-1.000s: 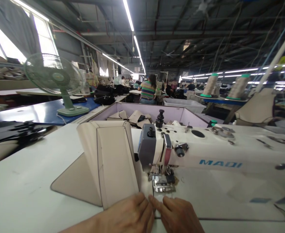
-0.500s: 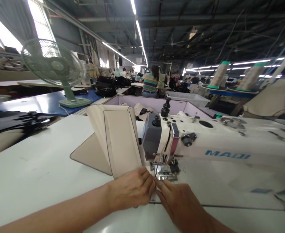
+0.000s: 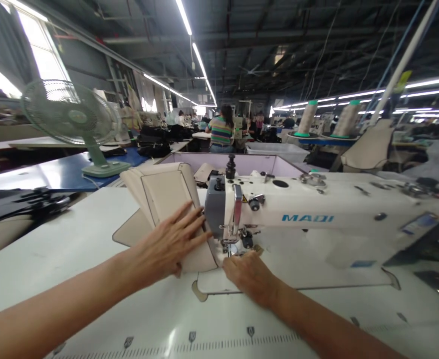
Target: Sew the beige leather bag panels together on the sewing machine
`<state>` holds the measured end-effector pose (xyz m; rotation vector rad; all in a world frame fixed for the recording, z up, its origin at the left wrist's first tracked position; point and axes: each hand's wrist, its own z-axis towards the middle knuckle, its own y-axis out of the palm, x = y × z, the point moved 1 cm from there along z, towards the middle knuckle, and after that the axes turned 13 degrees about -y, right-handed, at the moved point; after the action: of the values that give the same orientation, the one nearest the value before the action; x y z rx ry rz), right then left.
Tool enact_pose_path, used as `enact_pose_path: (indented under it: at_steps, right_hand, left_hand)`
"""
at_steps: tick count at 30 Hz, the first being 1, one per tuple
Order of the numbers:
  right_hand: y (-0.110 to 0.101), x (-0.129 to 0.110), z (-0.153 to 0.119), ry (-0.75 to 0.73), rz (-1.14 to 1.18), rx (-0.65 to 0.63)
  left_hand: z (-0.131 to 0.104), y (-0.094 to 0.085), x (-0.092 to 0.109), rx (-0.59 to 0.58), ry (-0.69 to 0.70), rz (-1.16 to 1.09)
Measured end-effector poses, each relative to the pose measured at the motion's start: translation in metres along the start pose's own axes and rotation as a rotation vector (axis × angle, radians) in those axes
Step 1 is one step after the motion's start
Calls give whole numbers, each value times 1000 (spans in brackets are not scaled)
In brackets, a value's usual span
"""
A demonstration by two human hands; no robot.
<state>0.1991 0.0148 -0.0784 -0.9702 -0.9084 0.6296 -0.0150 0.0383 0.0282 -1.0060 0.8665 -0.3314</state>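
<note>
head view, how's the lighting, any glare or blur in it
Head view: the windows at upper left are blown out to white, the roof above is dark; head view: glare on the blue table, a bright streak on the white worktop; head view: far background soft, but lettering on the sewing machine legible.

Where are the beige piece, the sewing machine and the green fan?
Beige piece (image 3: pixel 167 193), head view: its upper panel.
Sewing machine (image 3: pixel 309 203), head view: its white arm.
Green fan (image 3: pixel 79 117), head view: its round hub.
</note>
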Motion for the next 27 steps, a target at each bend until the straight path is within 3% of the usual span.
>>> enact_pose_path:
  at_steps: [3, 8, 14, 19, 27]
  right_hand:
    - [-8, -1, 3, -40, -36, 6]
    - [-22, -9, 2, -69, -86, 13]
    - [-18, -34, -10, 77, -113, 6]
    - [-6, -45, -12, 160, -134, -16]
    - [2, -35, -9, 146, -196, 10]
  left_hand:
    - [-5, 1, 4, -1, 96, 51]
    - [-14, 6, 31, 43, 158, 83]
    - [-19, 36, 51, 284, 124, -37]
    - [-23, 55, 56, 363, 75, -62]
    - [-17, 61, 53, 345, 29, -52]
